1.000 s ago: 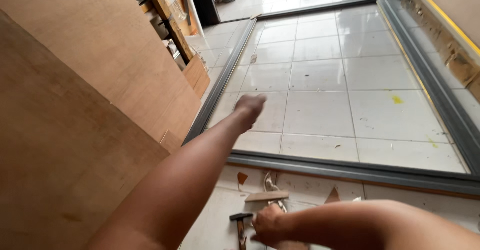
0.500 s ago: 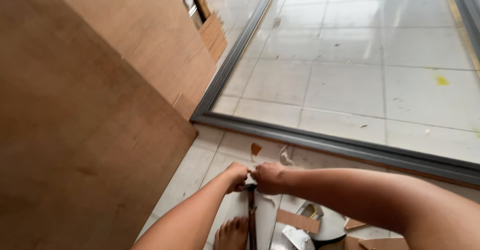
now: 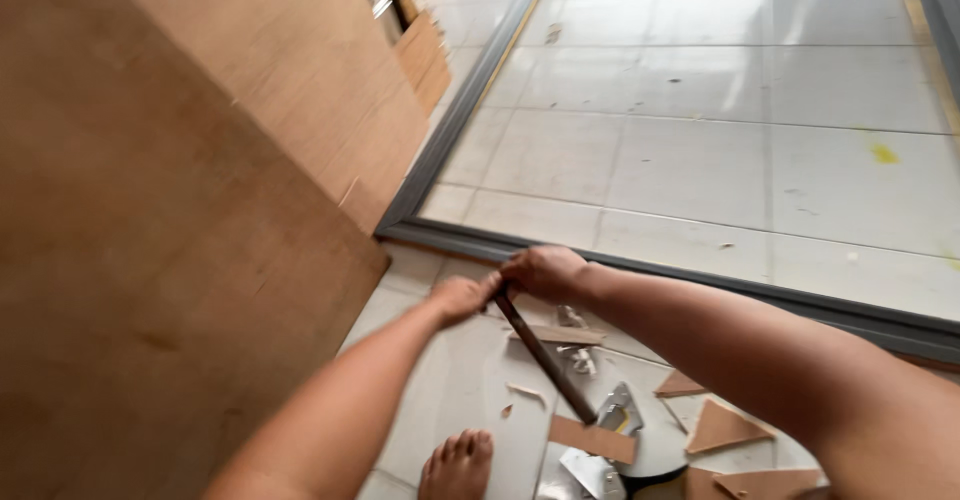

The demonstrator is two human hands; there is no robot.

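Head view: both hands meet at the top end of a dark hammer handle (image 3: 545, 358). Right hand (image 3: 545, 272) is clenched around the handle's upper end; left hand (image 3: 458, 298) is closed right beside it, touching, looks like it grips the same end, though blur hides its fingers. Handle slants down-right to the metal hammer head (image 3: 618, 412) near the floor tiles (image 3: 690, 160). Plywood scraps (image 3: 722, 426) lie around it, a bare foot (image 3: 458, 463) just left. Grey frame (image 3: 700, 282) lies on the floor behind the hands; large plywood sheets (image 3: 170, 210) lean at left.
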